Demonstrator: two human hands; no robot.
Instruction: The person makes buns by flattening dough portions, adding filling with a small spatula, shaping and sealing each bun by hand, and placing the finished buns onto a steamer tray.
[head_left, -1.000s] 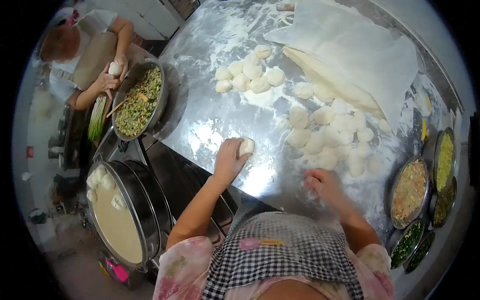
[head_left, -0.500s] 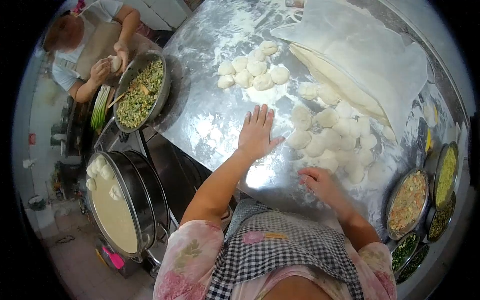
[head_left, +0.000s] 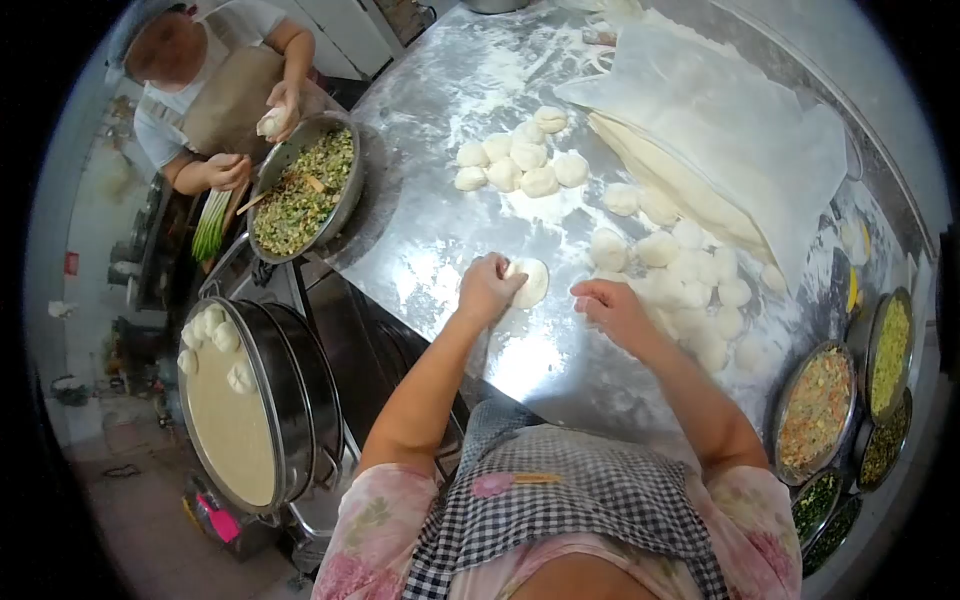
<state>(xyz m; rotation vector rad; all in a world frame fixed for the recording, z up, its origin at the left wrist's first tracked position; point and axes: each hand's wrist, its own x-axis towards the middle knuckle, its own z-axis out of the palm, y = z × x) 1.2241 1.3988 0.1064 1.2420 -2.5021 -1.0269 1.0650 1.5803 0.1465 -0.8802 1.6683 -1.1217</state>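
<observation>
Handling the flat dough round (head_left: 531, 284) appears to be the step in hand: in the head view, the left hand (head_left: 487, 288) pinches its near-left edge, while the rest lies on the floured tabletop (head_left: 400, 240). The right hand (head_left: 612, 312) hovers across from it, fingers loosely curled and apart, with nothing visible in them. Moving or turning the piece would, I judge, call for a light grip (soft dough stretches easily) and support from the other side.

Counting outward from the hands, there is one round at the left fingers. Beyond them sits a far cluster (head_left: 528, 155) of nine pieces. Past the right fingertips lies a larger group (head_left: 690, 265), too floury and overlapped to count, beside one draped sheet (head_left: 720, 120). Right of the right arm stand five filling dishes (head_left: 817, 413). Left of the left hand are one big bowl (head_left: 305, 190) of chopped filling and, nearer the body, a steamer stack (head_left: 232, 430) with about six buns (head_left: 225, 336) on its top. Above that bowl, a co-worker (head_left: 205, 95) holds one dough piece (head_left: 271, 122).
</observation>
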